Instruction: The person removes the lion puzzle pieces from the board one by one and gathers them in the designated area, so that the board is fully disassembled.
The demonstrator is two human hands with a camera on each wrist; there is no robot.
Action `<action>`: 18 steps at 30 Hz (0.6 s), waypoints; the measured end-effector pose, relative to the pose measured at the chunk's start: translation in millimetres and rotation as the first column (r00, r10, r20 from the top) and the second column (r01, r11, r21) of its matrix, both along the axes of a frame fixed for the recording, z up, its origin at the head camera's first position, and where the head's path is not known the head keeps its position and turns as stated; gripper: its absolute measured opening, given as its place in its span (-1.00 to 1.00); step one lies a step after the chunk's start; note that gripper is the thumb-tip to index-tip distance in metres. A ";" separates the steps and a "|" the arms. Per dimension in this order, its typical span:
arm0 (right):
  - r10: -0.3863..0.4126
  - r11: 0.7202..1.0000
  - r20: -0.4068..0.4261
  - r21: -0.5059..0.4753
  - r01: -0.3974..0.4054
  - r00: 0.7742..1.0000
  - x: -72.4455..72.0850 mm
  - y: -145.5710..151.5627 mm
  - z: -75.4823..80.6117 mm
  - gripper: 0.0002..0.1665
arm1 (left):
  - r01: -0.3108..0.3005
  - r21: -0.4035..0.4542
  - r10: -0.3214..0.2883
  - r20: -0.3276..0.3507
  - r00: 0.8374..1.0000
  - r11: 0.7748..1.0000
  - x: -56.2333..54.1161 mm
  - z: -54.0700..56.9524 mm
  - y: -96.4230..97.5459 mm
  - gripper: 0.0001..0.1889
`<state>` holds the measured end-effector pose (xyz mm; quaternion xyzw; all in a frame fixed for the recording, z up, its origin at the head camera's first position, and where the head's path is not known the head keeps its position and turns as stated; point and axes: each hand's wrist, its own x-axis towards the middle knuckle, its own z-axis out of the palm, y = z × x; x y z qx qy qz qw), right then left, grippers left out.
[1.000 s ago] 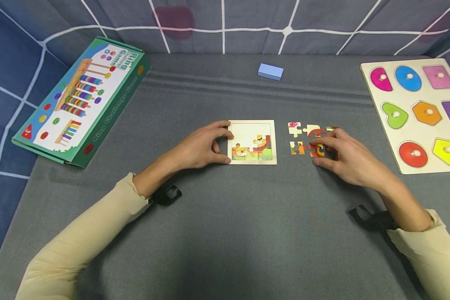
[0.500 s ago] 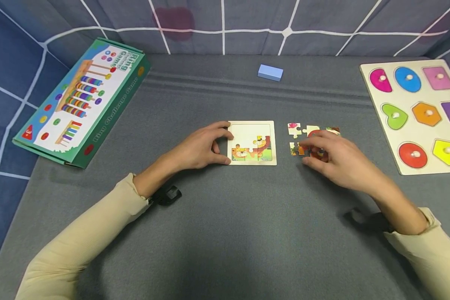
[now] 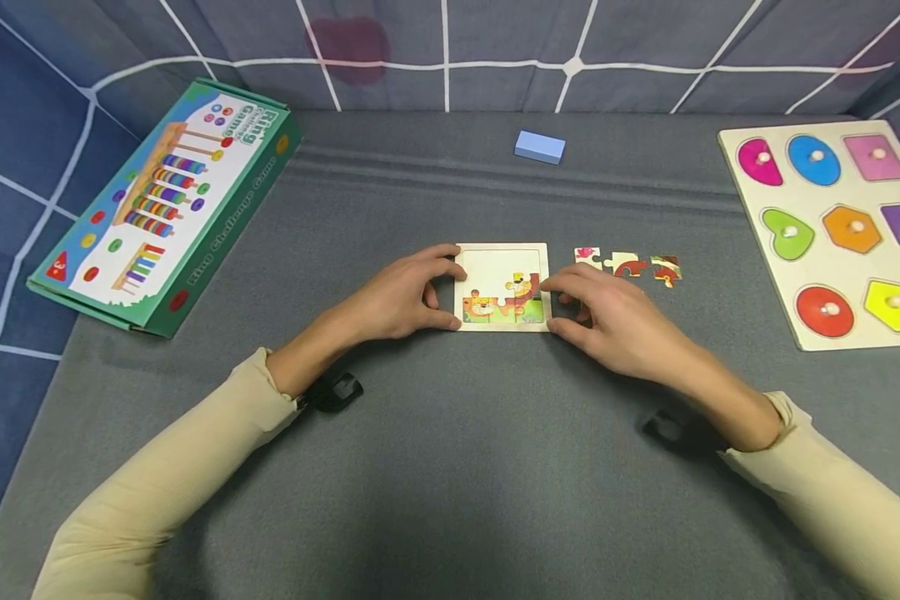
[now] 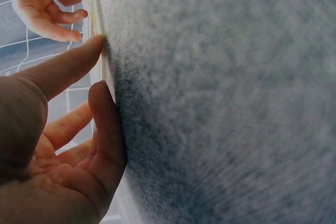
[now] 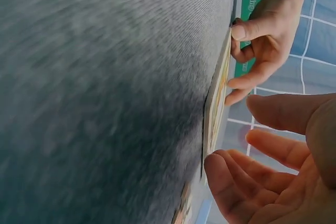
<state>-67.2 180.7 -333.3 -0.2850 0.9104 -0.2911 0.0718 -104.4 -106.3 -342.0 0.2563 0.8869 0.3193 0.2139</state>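
A small square puzzle tray (image 3: pixel 495 258) lies mid-table, with joined jigsaw pieces (image 3: pixel 521 304) along its bottom and up its right side. My left hand (image 3: pixel 401 292) grips the tray's left edge, thumb at the near corner and fingers at the rim. My right hand (image 3: pixel 615 321) is at the tray's right edge, fingertips right at the rim. In the right wrist view its thumb and fingers are spread, with no piece between them. Beyond the right hand lie loose jigsaw pieces: one with a pink flower (image 3: pixel 587 256), one with a red arc (image 3: pixel 626 265) and a darker one (image 3: pixel 667 269).
A shape-knob board (image 3: pixel 810 242) lies at the right. A green game box (image 3: pixel 172 208) stands at the left, and a blue block (image 3: pixel 540 147) sits near the back. Grid-patterned cloth (image 3: pixel 510 50) rises behind the grey table (image 3: pixel 450 467).
My right hand has moved left from the loose pieces to the tray's right edge, now covering where two lower pieces lay. The left hand and tray stay put.
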 end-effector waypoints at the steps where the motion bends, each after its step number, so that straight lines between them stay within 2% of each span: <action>1: 0.004 1.000 0.007 -0.004 -0.004 1.000 -0.7 -2.1 -0.4 -0.57 | 0.001 0.005 -0.001 0.002 1.000 1.000 0.0 -0.1 -0.3 -0.40; 10: 0.063 0.996 0.063 0.053 -0.066 0.996 -14.9 -17.5 -6.7 -0.37 | -0.004 0.011 0.004 0.014 1.000 1.000 -1.1 -0.2 -0.8 -0.41; 18: 0.053 0.997 0.083 0.055 -0.058 0.995 -19.5 -27.9 -8.5 -0.45 | 0.002 0.017 -0.003 0.017 1.000 1.000 -1.4 0.0 -0.6 -0.41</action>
